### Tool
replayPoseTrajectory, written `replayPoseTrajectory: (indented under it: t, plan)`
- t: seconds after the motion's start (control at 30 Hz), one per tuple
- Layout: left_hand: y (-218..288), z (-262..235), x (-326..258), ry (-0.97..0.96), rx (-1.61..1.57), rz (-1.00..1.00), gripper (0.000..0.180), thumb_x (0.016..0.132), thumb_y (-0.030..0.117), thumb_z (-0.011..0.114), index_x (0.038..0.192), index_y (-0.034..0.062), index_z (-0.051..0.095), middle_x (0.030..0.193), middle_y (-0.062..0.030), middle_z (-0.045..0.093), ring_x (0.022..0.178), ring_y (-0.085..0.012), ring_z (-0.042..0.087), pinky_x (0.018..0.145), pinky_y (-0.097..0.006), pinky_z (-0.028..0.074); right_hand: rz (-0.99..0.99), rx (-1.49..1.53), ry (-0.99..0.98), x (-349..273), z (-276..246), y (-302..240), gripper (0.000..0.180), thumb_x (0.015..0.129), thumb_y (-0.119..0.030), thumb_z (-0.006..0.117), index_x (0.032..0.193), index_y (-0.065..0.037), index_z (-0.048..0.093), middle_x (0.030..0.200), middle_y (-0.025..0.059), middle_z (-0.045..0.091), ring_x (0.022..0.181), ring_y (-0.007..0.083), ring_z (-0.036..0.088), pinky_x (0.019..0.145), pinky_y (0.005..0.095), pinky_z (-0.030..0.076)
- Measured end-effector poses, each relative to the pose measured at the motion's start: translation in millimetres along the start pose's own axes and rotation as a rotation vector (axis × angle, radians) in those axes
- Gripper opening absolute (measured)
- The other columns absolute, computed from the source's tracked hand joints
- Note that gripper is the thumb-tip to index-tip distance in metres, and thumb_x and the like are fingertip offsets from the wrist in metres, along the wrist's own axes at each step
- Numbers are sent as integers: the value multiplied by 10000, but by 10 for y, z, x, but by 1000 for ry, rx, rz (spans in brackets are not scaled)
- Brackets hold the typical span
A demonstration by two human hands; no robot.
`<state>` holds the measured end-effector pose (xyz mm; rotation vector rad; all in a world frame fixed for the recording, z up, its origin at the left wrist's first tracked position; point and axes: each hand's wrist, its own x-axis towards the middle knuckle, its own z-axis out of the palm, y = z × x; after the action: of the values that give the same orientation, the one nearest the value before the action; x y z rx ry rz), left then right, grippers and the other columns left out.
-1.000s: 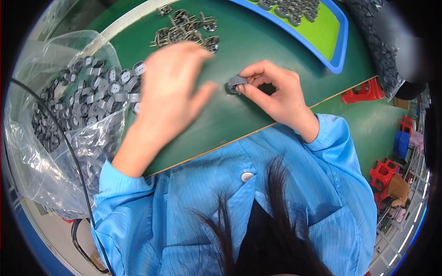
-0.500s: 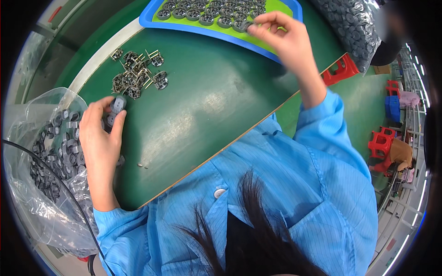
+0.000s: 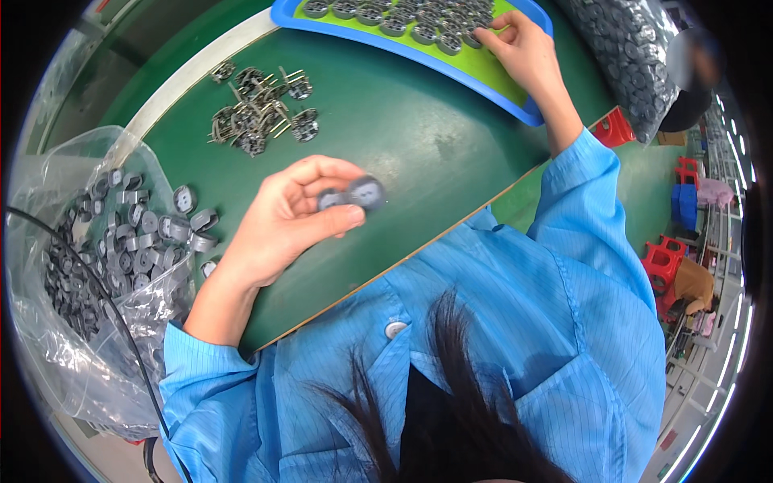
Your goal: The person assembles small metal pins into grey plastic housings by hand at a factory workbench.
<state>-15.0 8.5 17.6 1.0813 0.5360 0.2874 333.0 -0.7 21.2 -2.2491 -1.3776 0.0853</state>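
— What is she holding over the green mat (image 3: pixel 419 153)?

— Her left hand (image 3: pixel 286 221) is hovering above the mat's near half, thumb and fingers pinching together on two small dark round parts (image 3: pixel 354 195). The pair is sticking out past her fingertips, side by side.

— And the other hand?

— The right hand (image 3: pixel 523 44) is reaching to the mat's far edge, fingertips pressing down among the parts in the blue tray (image 3: pixel 483 76). Whether it is gripping one, I cannot tell.

— What is sitting in that tray?

— A bright green liner, and dark round pieces (image 3: pixel 403 18) are lying on it in rows. The tray is resting on the mat's far right corner.

— Other containers?

— A clear plastic bag (image 3: pixel 72 306) is slumping off the mat's left edge, its mouth open, and grey cores (image 3: pixel 129 241) are spilling from it onto the mat. Beyond the mat's right corner, a second bag of dark parts (image 3: pixel 628 48) is bulging.

— Anything loose?

— A heap of metal clips (image 3: pixel 258 117) is lying on the mat's far left part, near the pale border strip (image 3: pixel 193 76).

— Room to move?

— The mat's middle is lying bare between clip heap, tray and her left hand. The near edge is running diagonally, right against her blue sleeves (image 3: pixel 596 201).
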Motion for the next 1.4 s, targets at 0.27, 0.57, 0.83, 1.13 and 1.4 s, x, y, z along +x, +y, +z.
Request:
replayPoseTrajectory:
  t: [0.27, 0.57, 0.83, 1.13, 1.4]
  plan:
    - [15, -73, 52, 102, -101, 33, 277, 894, 57, 565, 1160, -18, 557, 1020, -80, 633, 865, -123, 622, 762, -229, 498, -434, 339, -186, -399, 447, -1276, 282, 746, -285, 708, 857, -32, 654, 711, 136, 662, 690, 289, 663, 661, 378, 530]
    - [-18, -112, 58, 239, -117, 119, 284, 902, 79, 569, 1166, -26, 558, 966, -92, 646, 847, -111, 631, 803, -220, 514, -367, 343, -240, -554, 423, -1231, 138, 750, -164, 704, 817, -44, 688, 692, 70, 665, 661, 181, 653, 633, 303, 508]
    - [-33, -95, 88, 184, -61, 82, 284, 906, 81, 562, 1162, -41, 560, 954, -95, 650, 835, -108, 627, 779, -216, 517, -400, 777, -510, -984, 222, -1054, 95, 773, -91, 714, 839, -47, 661, 790, 35, 641, 718, 112, 620, 610, 243, 500]
    - [-48, -37, 89, 178, -54, 90, 298, 893, 72, 582, 1167, -43, 554, 968, -97, 652, 840, -111, 630, 765, -213, 513, -490, 636, -386, -1135, 197, -1062, 136, 793, -14, 681, 910, 11, 617, 841, 63, 629, 708, 117, 632, 570, 213, 512]
    - [-44, 45, 59, 250, -20, 152, 269, 872, 42, 607, 1121, -53, 571, 934, -95, 647, 831, -120, 630, 787, -224, 505, -450, 570, -233, -1271, 383, -997, 154, 770, -54, 673, 904, -14, 609, 799, 100, 640, 683, 231, 658, 614, 324, 537]
